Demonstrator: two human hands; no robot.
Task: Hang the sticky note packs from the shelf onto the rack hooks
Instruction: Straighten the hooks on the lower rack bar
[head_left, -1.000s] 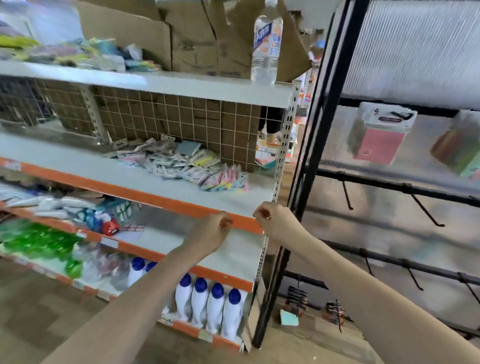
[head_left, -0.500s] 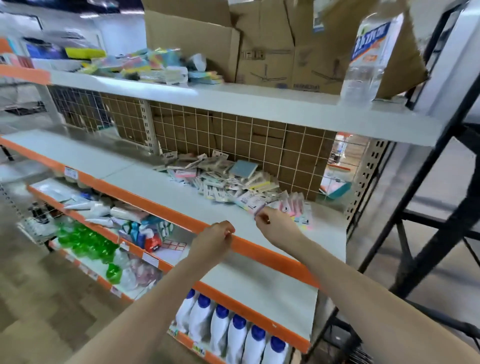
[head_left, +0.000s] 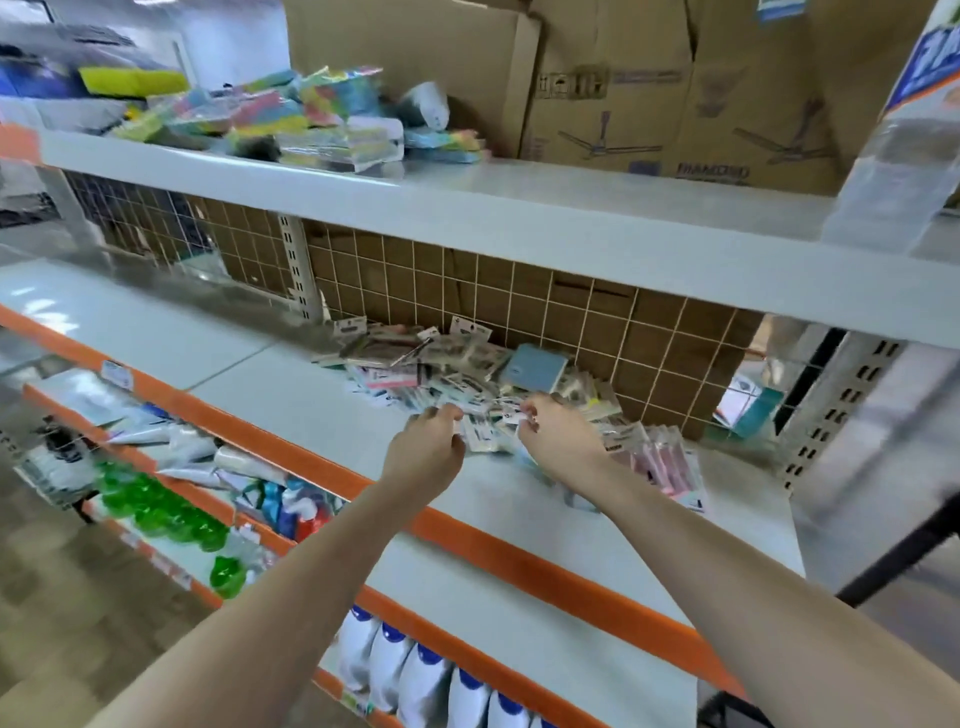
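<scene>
Reaching into sticky note packs (head_left: 467, 384) heaped at back right of middle shelf (head_left: 291, 400).
Left hand (head_left: 428, 447) and right hand (head_left: 558, 436) curled at pile's front edge; grip unclear, blurred. Likely light, slippery sleeves; best pinched at stiff header card.
</scene>
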